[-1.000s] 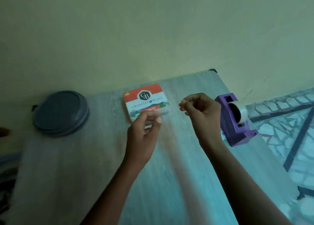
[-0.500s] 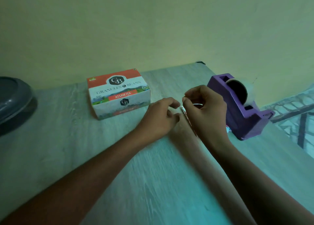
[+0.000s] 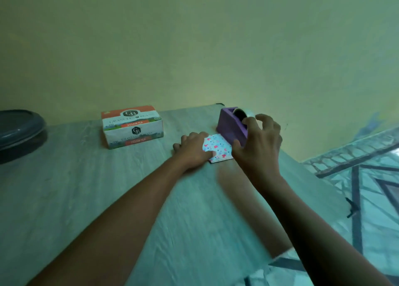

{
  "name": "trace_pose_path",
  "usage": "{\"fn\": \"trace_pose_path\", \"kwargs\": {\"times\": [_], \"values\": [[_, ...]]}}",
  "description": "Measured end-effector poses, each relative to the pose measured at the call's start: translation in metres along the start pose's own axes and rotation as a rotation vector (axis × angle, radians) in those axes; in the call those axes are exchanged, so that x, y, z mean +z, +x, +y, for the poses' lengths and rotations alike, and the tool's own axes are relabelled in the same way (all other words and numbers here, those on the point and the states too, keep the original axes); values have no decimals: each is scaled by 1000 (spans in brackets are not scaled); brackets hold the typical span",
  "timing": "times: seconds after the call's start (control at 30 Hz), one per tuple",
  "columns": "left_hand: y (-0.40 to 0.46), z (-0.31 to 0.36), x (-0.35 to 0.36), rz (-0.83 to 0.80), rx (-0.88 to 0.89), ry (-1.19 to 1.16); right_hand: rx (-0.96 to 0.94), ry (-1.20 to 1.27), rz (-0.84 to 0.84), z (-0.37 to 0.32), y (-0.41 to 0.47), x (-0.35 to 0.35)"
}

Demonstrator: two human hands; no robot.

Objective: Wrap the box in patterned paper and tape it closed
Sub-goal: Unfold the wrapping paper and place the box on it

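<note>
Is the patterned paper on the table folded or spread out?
Folded: the patterned paper is a small layered square beside the tape dispenser, under the left hand.

**Layout on the worktop**

On the grey wood-grain worktop (image 3: 86,199), the red-and-white cardboard tea box (image 3: 132,128) stands at the back. The folded patterned paper (image 3: 218,148) lies to its right, just before the purple plastic tape dispenser (image 3: 231,125). The dark round lid (image 3: 18,127) sits far left.

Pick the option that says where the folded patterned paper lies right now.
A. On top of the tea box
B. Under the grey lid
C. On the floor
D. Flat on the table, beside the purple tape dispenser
D: the folded patterned paper lies flat on the table against the purple tape dispenser, the left hand pressing it, well apart from the tea box.
</note>
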State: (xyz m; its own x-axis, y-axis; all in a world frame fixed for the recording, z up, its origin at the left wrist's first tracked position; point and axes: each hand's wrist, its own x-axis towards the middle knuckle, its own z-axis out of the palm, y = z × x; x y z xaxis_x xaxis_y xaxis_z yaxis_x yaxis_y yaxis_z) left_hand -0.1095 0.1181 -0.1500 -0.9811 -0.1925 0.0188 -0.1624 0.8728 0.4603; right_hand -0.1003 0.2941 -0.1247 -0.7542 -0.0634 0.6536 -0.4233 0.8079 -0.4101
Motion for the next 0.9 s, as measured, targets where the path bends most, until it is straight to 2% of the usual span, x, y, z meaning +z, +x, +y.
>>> {"fn": "trace_pose_path", "kwargs": {"times": [0.1, 0.17, 0.3, 0.43, 0.6, 0.9], "values": [[-5, 9, -2, 33, -115, -115, 114, -33, -105, 22, -1, -10], [-10, 17, 0, 92, -184, -214, 154, 44, -181, 36, -1, -13], [-13, 23, 11, 311, -256, -432, 176, 180, -279, 54, -2, -10], [-14, 26, 17, 415, -305, -478, 159, 208, -314, 75, 7, -4], [-10, 25, 19, 446, -339, -509, 90, 367, -295, 94, 22, -2], [-21, -10, -4, 501, -448, -486, 144, 415, -44, 92, 4, -2]]}}
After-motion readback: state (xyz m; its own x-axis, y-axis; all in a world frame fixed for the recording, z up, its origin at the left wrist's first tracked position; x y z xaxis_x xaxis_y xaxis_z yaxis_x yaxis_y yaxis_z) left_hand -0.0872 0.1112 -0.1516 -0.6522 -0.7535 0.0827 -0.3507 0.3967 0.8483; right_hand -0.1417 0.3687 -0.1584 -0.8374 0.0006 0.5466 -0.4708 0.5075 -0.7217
